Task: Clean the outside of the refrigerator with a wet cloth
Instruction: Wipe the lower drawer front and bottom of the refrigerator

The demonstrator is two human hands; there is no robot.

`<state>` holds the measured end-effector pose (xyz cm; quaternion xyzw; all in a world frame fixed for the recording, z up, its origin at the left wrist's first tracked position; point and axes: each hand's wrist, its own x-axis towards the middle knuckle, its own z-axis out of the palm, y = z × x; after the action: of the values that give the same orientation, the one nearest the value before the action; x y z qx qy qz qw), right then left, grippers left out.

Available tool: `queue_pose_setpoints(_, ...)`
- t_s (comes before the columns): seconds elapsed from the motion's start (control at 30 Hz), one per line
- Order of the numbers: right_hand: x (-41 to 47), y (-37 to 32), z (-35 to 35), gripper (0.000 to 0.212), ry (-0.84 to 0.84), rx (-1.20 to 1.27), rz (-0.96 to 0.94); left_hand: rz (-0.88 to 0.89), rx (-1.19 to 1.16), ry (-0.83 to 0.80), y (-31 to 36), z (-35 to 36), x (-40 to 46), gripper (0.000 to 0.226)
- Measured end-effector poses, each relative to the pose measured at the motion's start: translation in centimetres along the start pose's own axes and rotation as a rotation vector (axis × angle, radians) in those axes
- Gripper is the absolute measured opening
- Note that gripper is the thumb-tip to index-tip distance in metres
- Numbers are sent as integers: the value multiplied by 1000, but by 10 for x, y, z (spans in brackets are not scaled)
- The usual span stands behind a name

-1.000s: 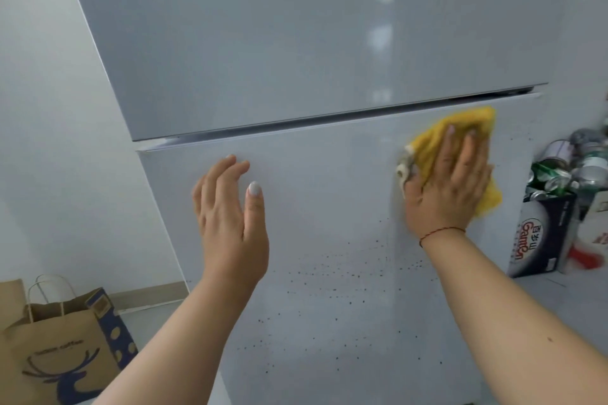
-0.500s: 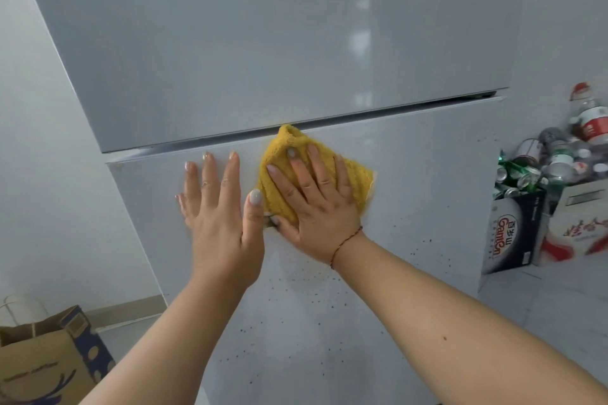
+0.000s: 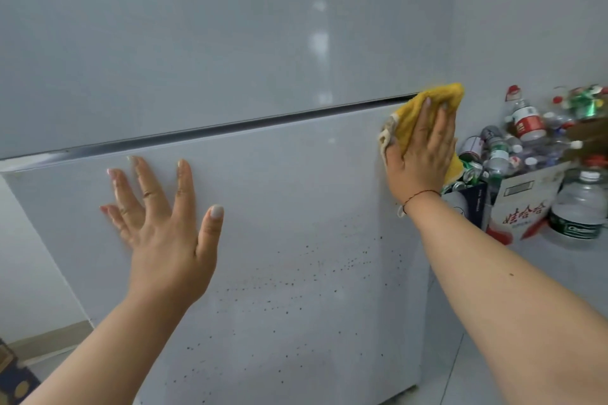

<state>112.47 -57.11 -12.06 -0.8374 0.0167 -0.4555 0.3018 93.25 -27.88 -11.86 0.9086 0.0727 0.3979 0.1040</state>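
Two hands were up on the refrigerator (image 3: 296, 207) in the head view, both on the lower door (image 3: 279, 256). Over at that door's top right corner, the right hand (image 3: 421, 154) lay flat on the yellow cloth (image 3: 414, 112), fingers straight and close together, pressing it to the panel right where the dark seam (image 3: 230, 126) between the upper door (image 3: 197, 36) and the lower one ran out. The cloth's top edge poked just past the door's right edge. Near the top left of the same door, the left hand (image 3: 161, 227) was planted bare on the surface, fingers straight and fanned apart, thumb out wide. Dark specks (image 3: 312, 273) dotted the door's middle and lower right. Beside the refrigerator's right edge sat a cardboard box (image 3: 523, 207) heaped with plastic bottles (image 3: 526, 118) and cans (image 3: 470, 174).
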Motion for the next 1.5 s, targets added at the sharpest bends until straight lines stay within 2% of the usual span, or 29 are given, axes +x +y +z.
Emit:
queue_pose_setpoints(0.13, -13, -13, 7, 72, 12, 118, 357, -3, -40, 0, 1, -5, -2, 88)
queue_pose_setpoints(0.23, -29, -34, 9, 63, 4, 215, 581, -14, -78, 9, -5, -10, -3, 80)
queue_pose_setpoints(0.4, -83, -91, 22, 62, -39, 356, 803, -1, -173, -5, -18, -21, -2, 73)
queue_pose_setpoints(0.5, -124, -134, 30, 66, -82, 406, 777, -8, -269, -26, -27, -28, -1, 71)
queue_pose_setpoints(0.57, -154, -159, 37, 69, -79, 389, 622, -2, -344, -44, -35, -31, 0, 70)
queue_pose_setpoints(0.77, -230, -198, 61, 72, -52, 240, -32, 86, -538, -122, -59, -39, 3, 64)
queue_pose_setpoints(0.87, -249, -206, 70, 72, -39, 177, -352, 76, -692, -198, -65, -46, 7, 71)
queue_pose_setpoints(1.03, -262, -222, 77, 75, -54, 28, -850, 53, -812, -310, -72, -63, 5, 66)
queue_pose_setpoints(1.07, -262, -226, 75, 72, -79, 12, -950, 63, -807, -324, -71, -66, 7, 71)
queue_pose_setpoints(1.1, -262, -230, 74, 69, -113, -19, -1056, 77, -783, -358, -68, -70, 12, 87)
queue_pose_setpoints(1.17, -261, -235, 72, 66, -173, -134, -1275, 129, -696, -412, -60, -78, 27, 154)
queue_pose_setpoints(1.2, -260, -236, 73, 65, -191, -184, -1381, 135, -663, -451, -59, -83, 28, 177)
queue_pose_setpoints(1.23, -259, -235, 75, 65, -211, -218, -1494, 123, -672, -478, -59, -84, 29, 185)
queue_pose_setpoints(1.27, -259, -233, 78, 65, -231, -245, -1609, 102, -677, -457, -59, -81, 31, 181)
queue_pose_setpoints(1.3, -258, -229, 81, 65, -246, -269, -1705, 108, -678, -405, -62, -74, 29, 165)
queue_pose_setpoints(1.37, -254, -222, 84, 64, -263, -257, -1796, 113, -703, -304, -76, -64, 11, 107)
queue_pose_setpoints(1.4, -250, -216, 84, 63, -263, -226, -1805, 98, -711, -279, -81, -61, 6, 90)
queue_pose_setpoints(1.5, -234, -191, 84, 57, -183, -179, -1796, 94, -661, -250, -80, -56, 7, 78)
